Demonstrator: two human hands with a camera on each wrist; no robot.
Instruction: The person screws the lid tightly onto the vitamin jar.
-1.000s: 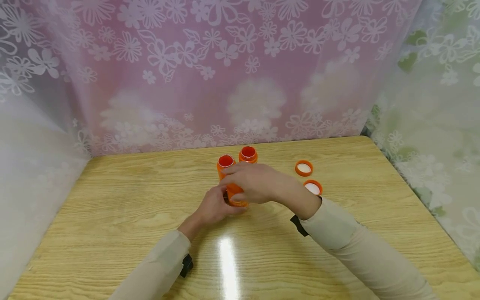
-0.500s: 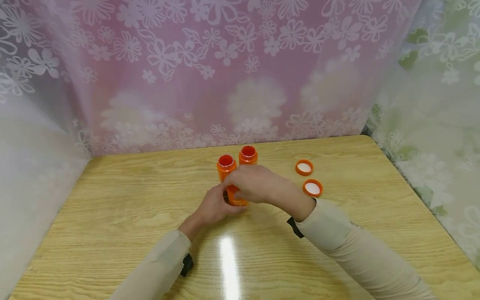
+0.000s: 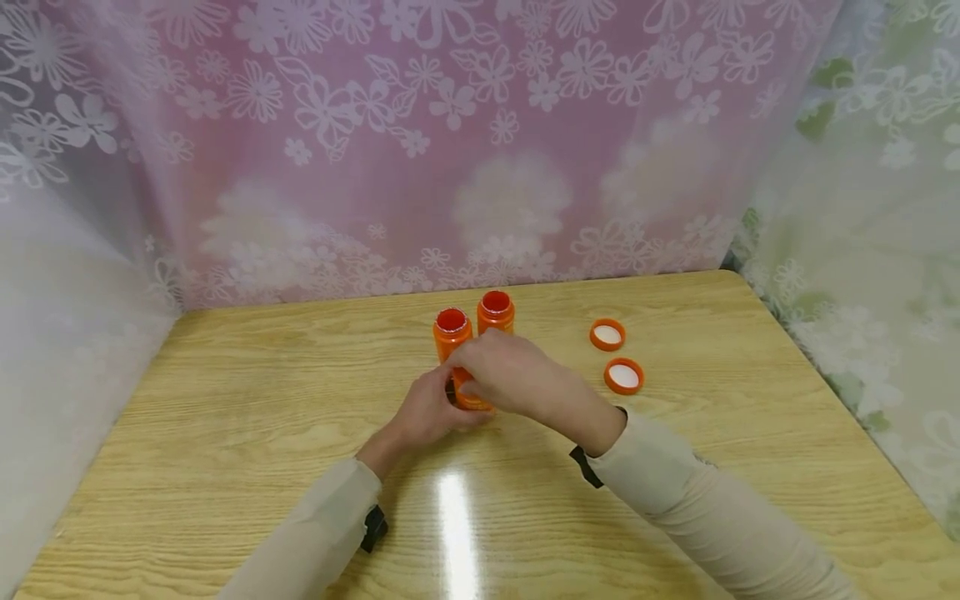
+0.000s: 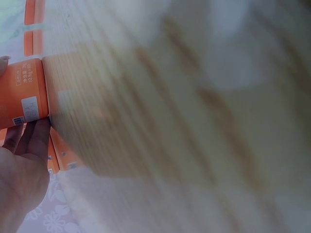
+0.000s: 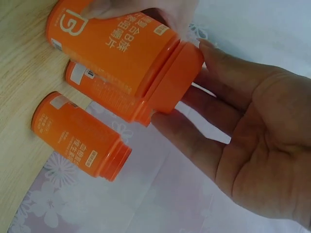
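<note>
My left hand [image 3: 423, 412] grips the lower body of an upright orange pill bottle [image 3: 474, 400] on the table, its thumb across the near side. In the left wrist view the fingers wrap the bottle [image 4: 19, 92] close to its base. From above, my right hand [image 3: 517, 375] pinches the orange screw cap [image 5: 177, 77] on that same bottle between thumb and fingers. The head view hides the cap behind this hand. Right behind stand two uncapped orange bottles, one at the left [image 3: 452, 342] and one farther back [image 3: 497, 313], both with red insides showing.
Two loose orange caps with white liners lie upturned to the right, a farther cap [image 3: 607, 335] and a nearer cap [image 3: 624, 377]. The wood-grain table [image 3: 262, 400] ends at a pink floral curtain [image 3: 375, 167], with pale floral sheets at both sides.
My right hand has lowered its fingers over the bottle's top and turned slightly, its wrist shifting left and toward me. The left hand keeps its grip in place.
</note>
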